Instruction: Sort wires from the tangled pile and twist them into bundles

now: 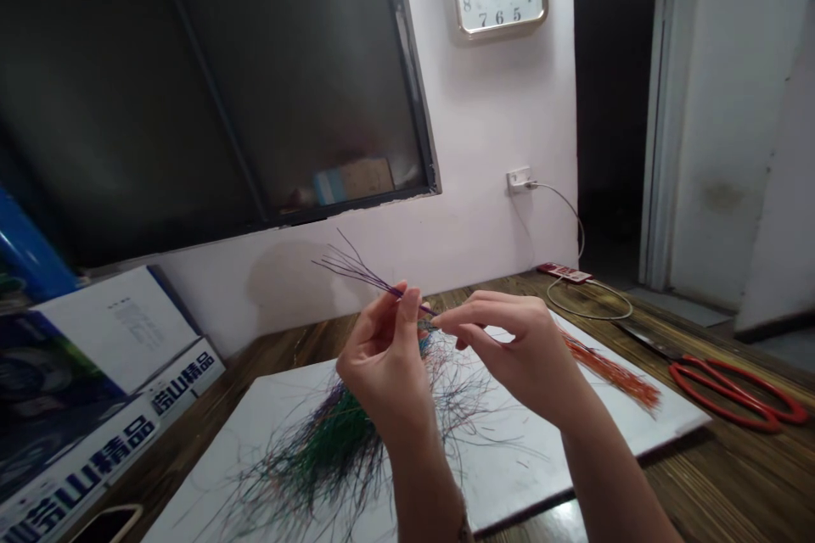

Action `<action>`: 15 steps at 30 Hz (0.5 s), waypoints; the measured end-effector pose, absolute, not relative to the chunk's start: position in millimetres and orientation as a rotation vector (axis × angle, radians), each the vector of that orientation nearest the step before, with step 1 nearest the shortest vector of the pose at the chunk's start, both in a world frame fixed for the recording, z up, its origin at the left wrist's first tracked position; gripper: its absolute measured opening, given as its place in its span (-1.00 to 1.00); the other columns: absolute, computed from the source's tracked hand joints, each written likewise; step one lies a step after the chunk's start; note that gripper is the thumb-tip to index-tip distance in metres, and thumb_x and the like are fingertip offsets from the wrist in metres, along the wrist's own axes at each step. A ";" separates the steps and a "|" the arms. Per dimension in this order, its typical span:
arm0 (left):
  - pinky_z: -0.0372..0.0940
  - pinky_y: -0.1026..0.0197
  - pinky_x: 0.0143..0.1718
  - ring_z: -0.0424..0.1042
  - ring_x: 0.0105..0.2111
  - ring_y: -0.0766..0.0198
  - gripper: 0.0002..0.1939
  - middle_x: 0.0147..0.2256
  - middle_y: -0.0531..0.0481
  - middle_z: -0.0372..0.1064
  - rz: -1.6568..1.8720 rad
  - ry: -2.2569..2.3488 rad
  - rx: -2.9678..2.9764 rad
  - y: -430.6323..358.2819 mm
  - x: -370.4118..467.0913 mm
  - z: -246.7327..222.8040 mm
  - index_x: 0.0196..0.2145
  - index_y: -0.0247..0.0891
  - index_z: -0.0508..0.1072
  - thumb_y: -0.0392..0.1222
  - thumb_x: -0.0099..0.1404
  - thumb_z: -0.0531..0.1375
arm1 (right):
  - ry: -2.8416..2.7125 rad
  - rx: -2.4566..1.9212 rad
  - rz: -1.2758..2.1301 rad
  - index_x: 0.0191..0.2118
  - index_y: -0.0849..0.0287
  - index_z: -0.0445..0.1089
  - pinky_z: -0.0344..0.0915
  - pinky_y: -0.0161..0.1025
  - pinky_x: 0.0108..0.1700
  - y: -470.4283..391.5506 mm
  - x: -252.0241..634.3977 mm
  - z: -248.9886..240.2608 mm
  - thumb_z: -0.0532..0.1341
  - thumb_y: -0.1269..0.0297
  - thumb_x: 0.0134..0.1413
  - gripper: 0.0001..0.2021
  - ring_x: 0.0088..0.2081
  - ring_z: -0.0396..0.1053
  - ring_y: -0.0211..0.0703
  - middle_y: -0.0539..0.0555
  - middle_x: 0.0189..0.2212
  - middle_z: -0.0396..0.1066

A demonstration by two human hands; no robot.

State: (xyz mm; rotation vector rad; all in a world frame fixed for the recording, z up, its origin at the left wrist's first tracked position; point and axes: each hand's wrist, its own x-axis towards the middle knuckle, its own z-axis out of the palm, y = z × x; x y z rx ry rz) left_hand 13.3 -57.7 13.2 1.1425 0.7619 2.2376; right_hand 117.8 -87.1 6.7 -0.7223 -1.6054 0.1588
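My left hand pinches a small bunch of thin purple wires between thumb and fingers, with the loose ends fanning up to the left. Beside it on the right, my right hand has its fingertips closed on the other end of the same purple wires. Below the hands a large tangle of green, purple and other coloured wires spreads over a white board, partly hidden by my left hand and forearm. A bundle of orange-red wires lies on the board to the right.
Red-handled scissors lie on the wooden table at the right. Behind them are a red phone and a white cable running to a wall socket. Printed boxes stand at the left, near another phone.
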 end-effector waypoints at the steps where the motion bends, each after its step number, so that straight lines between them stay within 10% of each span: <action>1: 0.29 0.41 -0.58 0.41 -0.56 0.41 -0.80 -0.52 0.03 0.47 2.223 0.753 1.152 -57.1 12.3 12.7 -0.38 -0.26 0.55 -0.14 0.01 0.37 | -1.577 -0.721 0.165 -0.33 0.08 0.53 0.31 -0.35 -0.40 -86.8 117.5 6.8 0.20 0.54 0.04 -0.78 -0.45 0.39 -0.35 -0.07 -0.46 0.49; 15: 0.37 0.37 -0.32 0.46 -0.37 0.36 -0.91 -0.38 0.01 0.50 1.850 0.847 1.743 -73.0 11.2 12.9 -0.39 -0.22 0.54 -0.17 0.15 0.27 | -1.279 -0.765 0.011 -0.42 0.14 0.49 0.40 -0.35 -0.39 -86.6 118.4 4.8 0.28 0.48 -0.03 -0.90 -0.47 0.43 -0.30 -0.06 -0.50 0.51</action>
